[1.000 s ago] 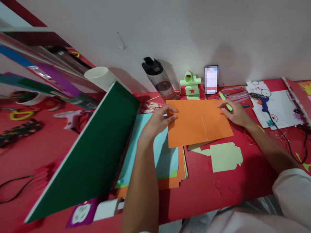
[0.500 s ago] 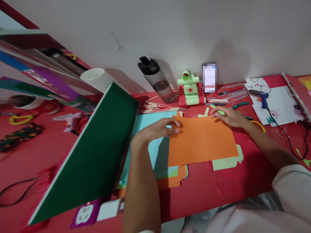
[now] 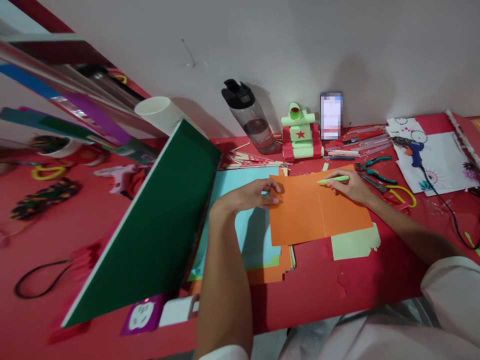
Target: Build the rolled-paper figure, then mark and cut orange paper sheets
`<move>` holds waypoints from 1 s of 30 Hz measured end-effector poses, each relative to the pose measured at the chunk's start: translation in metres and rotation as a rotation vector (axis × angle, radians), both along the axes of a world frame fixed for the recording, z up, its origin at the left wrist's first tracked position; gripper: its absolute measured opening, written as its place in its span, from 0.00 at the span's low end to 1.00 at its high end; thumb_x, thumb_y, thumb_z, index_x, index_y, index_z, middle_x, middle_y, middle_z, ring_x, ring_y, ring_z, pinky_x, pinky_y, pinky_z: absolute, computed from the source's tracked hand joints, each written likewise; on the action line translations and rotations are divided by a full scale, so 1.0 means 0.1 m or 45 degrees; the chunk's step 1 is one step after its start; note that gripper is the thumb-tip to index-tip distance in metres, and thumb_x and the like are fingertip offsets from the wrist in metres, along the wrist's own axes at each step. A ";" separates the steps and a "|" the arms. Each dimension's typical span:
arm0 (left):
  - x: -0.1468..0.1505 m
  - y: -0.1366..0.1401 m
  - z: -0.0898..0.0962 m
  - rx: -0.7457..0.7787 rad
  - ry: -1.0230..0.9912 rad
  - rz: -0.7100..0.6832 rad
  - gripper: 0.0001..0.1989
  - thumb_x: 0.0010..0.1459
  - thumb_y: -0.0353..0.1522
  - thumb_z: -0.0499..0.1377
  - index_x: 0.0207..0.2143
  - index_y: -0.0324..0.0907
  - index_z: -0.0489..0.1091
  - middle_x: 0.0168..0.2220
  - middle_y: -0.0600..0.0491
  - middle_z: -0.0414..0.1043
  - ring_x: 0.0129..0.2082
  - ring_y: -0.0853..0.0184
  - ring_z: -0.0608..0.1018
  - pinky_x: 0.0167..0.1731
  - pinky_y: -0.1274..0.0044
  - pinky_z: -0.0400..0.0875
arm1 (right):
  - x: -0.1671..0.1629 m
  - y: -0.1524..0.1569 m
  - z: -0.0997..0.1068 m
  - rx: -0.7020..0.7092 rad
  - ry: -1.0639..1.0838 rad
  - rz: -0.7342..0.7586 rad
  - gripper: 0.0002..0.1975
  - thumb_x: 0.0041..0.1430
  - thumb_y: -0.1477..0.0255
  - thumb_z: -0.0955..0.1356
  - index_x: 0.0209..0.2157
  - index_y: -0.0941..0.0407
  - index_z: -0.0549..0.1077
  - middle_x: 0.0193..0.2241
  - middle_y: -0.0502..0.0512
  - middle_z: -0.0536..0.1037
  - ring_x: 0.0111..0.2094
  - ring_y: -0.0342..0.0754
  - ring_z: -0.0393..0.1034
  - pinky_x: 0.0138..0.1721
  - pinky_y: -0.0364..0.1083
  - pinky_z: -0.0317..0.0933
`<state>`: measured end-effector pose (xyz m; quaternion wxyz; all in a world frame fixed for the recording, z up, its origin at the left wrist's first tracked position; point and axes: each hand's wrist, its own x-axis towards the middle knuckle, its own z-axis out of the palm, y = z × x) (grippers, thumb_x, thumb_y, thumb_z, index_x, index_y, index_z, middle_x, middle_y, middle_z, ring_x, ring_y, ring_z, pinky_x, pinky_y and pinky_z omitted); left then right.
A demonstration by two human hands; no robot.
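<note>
Left hand (image 3: 257, 194), centre of the frame: fingers loosely curled and brought together, tips pinched on the left edge of the orange sheet (image 3: 318, 210). Nothing else is held by it.

Right hand (image 3: 347, 186), right of centre: closed around a light green pen (image 3: 333, 179), which is held nearly level with its tip pointing toward the left of the frame, just over the upper part of the orange sheet. Whether the tip touches the paper cannot be told.

Orange sheet: laid flat on the red table (image 3: 337, 295), roughly rectangular, slightly turned, with one thin vertical line or crease seen near its middle. Its left part is laid over a light blue sheet (image 3: 243, 235) that tops a stack of coloured paper; its lower right edge covers part of a pale green cut-out (image 3: 354, 243).

Around it: a large dark green board (image 3: 150, 225) is propped at a slant in the left half of the frame. Along the wall at the upper centre are seen a clear water bottle (image 3: 249, 117) with a black lid, a green and red paper model (image 3: 302, 135) bearing a red star, and a phone (image 3: 332, 116) standing upright. Pliers (image 3: 375, 174) lie just right of the right hand, and a blue glue gun (image 3: 412, 149) rests on white paper at the far right.
</note>
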<state>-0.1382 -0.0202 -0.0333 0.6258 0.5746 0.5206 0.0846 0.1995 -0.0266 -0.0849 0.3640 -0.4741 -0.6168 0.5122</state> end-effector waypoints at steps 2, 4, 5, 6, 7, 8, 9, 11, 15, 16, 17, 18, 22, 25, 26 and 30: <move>-0.01 -0.01 0.01 -0.021 -0.023 -0.005 0.22 0.47 0.37 0.72 0.42 0.46 0.66 0.48 0.51 0.69 0.41 0.63 0.82 0.44 0.67 0.80 | 0.01 0.03 -0.06 0.000 0.010 -0.028 0.14 0.60 0.59 0.75 0.40 0.55 0.80 0.33 0.54 0.84 0.28 0.45 0.77 0.32 0.45 0.73; -0.03 -0.02 0.02 0.000 -0.004 -0.016 0.23 0.48 0.38 0.71 0.43 0.47 0.65 0.47 0.51 0.70 0.42 0.62 0.82 0.43 0.67 0.80 | 0.00 0.04 -0.11 -0.010 0.010 -0.053 0.13 0.59 0.60 0.75 0.38 0.55 0.78 0.32 0.54 0.83 0.29 0.46 0.78 0.33 0.45 0.74; -0.05 -0.01 0.01 0.043 0.027 -0.013 0.23 0.49 0.39 0.71 0.44 0.47 0.65 0.45 0.51 0.70 0.41 0.62 0.81 0.42 0.68 0.80 | 0.00 0.03 -0.12 -0.011 0.002 -0.059 0.12 0.59 0.61 0.75 0.38 0.55 0.77 0.32 0.54 0.83 0.29 0.46 0.78 0.33 0.45 0.74; -0.06 0.00 -0.01 0.104 0.065 -0.002 0.22 0.51 0.40 0.70 0.44 0.47 0.65 0.44 0.51 0.71 0.40 0.63 0.80 0.40 0.69 0.80 | -0.01 0.03 -0.13 -0.006 -0.011 -0.059 0.12 0.59 0.61 0.75 0.37 0.55 0.77 0.31 0.54 0.84 0.29 0.47 0.78 0.33 0.45 0.74; -0.08 0.02 -0.04 0.172 0.107 0.013 0.21 0.52 0.40 0.69 0.44 0.47 0.65 0.42 0.51 0.71 0.39 0.63 0.80 0.38 0.70 0.79 | -0.01 0.02 -0.13 0.004 -0.027 -0.052 0.12 0.59 0.62 0.75 0.36 0.55 0.76 0.31 0.54 0.84 0.29 0.47 0.78 0.33 0.45 0.74; -0.09 0.04 -0.08 0.238 0.149 0.032 0.20 0.53 0.41 0.67 0.43 0.46 0.65 0.40 0.51 0.72 0.38 0.63 0.79 0.37 0.71 0.78 | -0.02 0.01 -0.12 0.019 -0.044 -0.041 0.11 0.58 0.62 0.74 0.36 0.54 0.76 0.31 0.54 0.84 0.29 0.47 0.78 0.32 0.45 0.73; -0.10 0.06 -0.13 0.293 0.186 0.045 0.19 0.53 0.42 0.66 0.42 0.46 0.65 0.38 0.52 0.72 0.36 0.63 0.78 0.36 0.71 0.77 | -0.02 0.00 -0.12 0.033 -0.056 -0.027 0.11 0.59 0.62 0.74 0.36 0.54 0.76 0.32 0.55 0.84 0.29 0.47 0.79 0.32 0.45 0.74; -0.12 0.12 -0.23 0.365 0.253 0.037 0.16 0.53 0.41 0.64 0.40 0.46 0.64 0.35 0.53 0.72 0.33 0.64 0.78 0.34 0.72 0.75 | -0.02 -0.02 -0.12 0.050 -0.062 -0.017 0.10 0.59 0.63 0.74 0.36 0.55 0.76 0.32 0.55 0.84 0.29 0.47 0.79 0.33 0.45 0.74; -0.15 0.18 -0.36 0.458 0.314 -0.010 0.13 0.53 0.39 0.62 0.38 0.45 0.64 0.34 0.54 0.71 0.30 0.65 0.76 0.32 0.73 0.71 | -0.02 -0.03 -0.12 0.047 -0.062 -0.016 0.10 0.59 0.62 0.73 0.35 0.55 0.76 0.30 0.55 0.84 0.28 0.47 0.78 0.31 0.45 0.74; -0.15 0.18 -0.37 0.474 0.306 -0.014 0.12 0.53 0.39 0.61 0.37 0.45 0.64 0.34 0.53 0.71 0.30 0.65 0.76 0.32 0.73 0.71 | -0.02 -0.03 -0.12 0.037 -0.055 -0.019 0.10 0.59 0.62 0.74 0.34 0.55 0.76 0.30 0.55 0.84 0.27 0.47 0.77 0.30 0.45 0.74; -0.16 0.18 -0.38 0.484 0.294 -0.017 0.12 0.53 0.39 0.61 0.37 0.45 0.64 0.33 0.54 0.70 0.30 0.65 0.76 0.32 0.73 0.71 | -0.03 -0.03 -0.13 0.026 -0.047 -0.024 0.10 0.58 0.62 0.74 0.34 0.55 0.76 0.29 0.55 0.84 0.26 0.46 0.77 0.30 0.45 0.73; -0.16 0.18 -0.38 0.487 0.286 -0.021 0.11 0.53 0.38 0.61 0.36 0.45 0.64 0.33 0.54 0.70 0.31 0.65 0.75 0.32 0.73 0.71 | -0.03 -0.03 -0.13 0.017 -0.040 -0.031 0.11 0.58 0.62 0.74 0.34 0.55 0.76 0.29 0.55 0.84 0.26 0.46 0.76 0.29 0.45 0.73; -0.17 0.18 -0.39 0.469 0.282 -0.037 0.11 0.54 0.37 0.61 0.37 0.45 0.64 0.34 0.53 0.70 0.31 0.65 0.75 0.33 0.73 0.72 | -0.03 -0.02 -0.12 0.006 -0.039 -0.045 0.11 0.58 0.62 0.74 0.34 0.55 0.75 0.30 0.55 0.85 0.26 0.46 0.77 0.31 0.45 0.74; -0.17 0.19 -0.40 0.467 0.281 -0.036 0.10 0.54 0.37 0.61 0.36 0.45 0.64 0.34 0.53 0.70 0.31 0.65 0.75 0.33 0.73 0.73 | -0.03 -0.02 -0.12 0.012 -0.041 -0.048 0.11 0.58 0.62 0.74 0.34 0.54 0.75 0.31 0.56 0.85 0.28 0.47 0.78 0.32 0.46 0.75; -0.17 0.19 -0.40 0.466 0.285 -0.034 0.10 0.54 0.37 0.61 0.36 0.45 0.64 0.34 0.53 0.70 0.31 0.65 0.75 0.33 0.72 0.73 | -0.03 -0.01 -0.12 0.014 -0.043 -0.047 0.11 0.58 0.62 0.74 0.34 0.54 0.75 0.31 0.56 0.85 0.28 0.47 0.78 0.32 0.47 0.75; -0.17 0.19 -0.42 0.463 0.303 -0.037 0.10 0.54 0.37 0.61 0.36 0.45 0.64 0.34 0.53 0.70 0.31 0.65 0.76 0.32 0.73 0.72 | -0.03 -0.01 -0.12 0.013 -0.036 -0.048 0.11 0.58 0.62 0.74 0.35 0.55 0.75 0.31 0.56 0.85 0.29 0.47 0.79 0.33 0.47 0.75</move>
